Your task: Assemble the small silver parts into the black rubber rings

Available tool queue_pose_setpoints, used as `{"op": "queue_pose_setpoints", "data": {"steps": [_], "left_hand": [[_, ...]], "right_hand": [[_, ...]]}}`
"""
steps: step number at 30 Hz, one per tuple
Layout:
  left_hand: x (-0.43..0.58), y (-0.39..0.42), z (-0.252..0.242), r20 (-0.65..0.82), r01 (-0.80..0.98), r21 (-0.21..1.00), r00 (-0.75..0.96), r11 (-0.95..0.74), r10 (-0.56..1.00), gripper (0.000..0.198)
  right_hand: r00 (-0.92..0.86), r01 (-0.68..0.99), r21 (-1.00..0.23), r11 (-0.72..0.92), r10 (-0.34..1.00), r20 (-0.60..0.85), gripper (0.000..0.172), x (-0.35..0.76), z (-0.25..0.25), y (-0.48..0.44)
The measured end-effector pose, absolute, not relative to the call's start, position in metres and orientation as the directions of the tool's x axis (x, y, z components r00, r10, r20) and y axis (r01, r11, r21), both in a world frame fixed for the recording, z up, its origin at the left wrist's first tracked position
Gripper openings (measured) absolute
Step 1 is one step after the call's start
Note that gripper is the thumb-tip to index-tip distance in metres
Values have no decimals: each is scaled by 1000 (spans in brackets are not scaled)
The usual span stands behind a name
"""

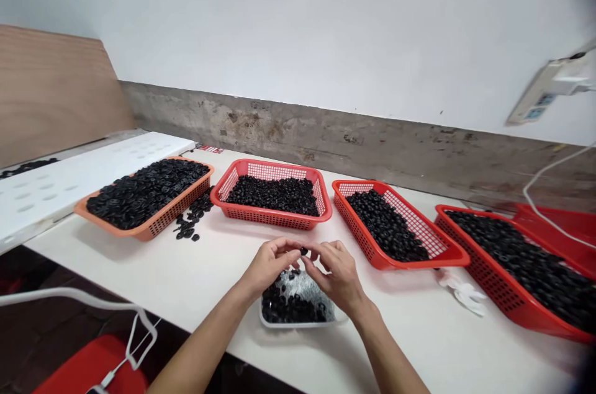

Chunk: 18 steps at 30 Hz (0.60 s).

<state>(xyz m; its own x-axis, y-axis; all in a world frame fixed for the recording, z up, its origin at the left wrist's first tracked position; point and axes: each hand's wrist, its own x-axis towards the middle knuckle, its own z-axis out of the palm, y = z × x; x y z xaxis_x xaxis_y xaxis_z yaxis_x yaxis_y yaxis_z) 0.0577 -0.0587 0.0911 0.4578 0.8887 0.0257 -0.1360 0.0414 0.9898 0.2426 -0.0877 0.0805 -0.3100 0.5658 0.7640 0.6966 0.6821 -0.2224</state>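
Observation:
Between the fingertips of my left hand and my right hand is a small round black part. Both hands are closed in a pinch on it, fingertips nearly meeting. Right below them sits a shallow white tray, with a heap of black parts at its near left and a bare, shiny patch behind. My hands cover the tray's far edge. Beyond my hands stands a red basket of small black pieces.
An orange basket of flat black rings is at left, with loose black rings beside it. Two more red baskets, one nearer and one at far right, hold black parts. A white cable hangs at right.

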Motion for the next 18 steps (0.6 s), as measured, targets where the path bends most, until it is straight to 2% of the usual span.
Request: {"op": "queue_pose_setpoints", "data": {"steps": [3,9,14,18], "left_hand": [[67,-43,87,40,-178,982,515,61,856,32],[76,-22,79,78,-186,982,596,43,799,29],[66,-13,67,164,-269,962,455,-40,875,26],[57,-13,62,172,-312,948,359,-56,918,25]], "right_hand": [[-312,702,-203,683,551,774,21,247,83,-80],[-261,719,-312,621,658,707,25,254,71,-79],[-149,748,-418,515,744,651,16,268,60,-83],[-217,772,-395,497,791,572,13,272,60,-84]]}}
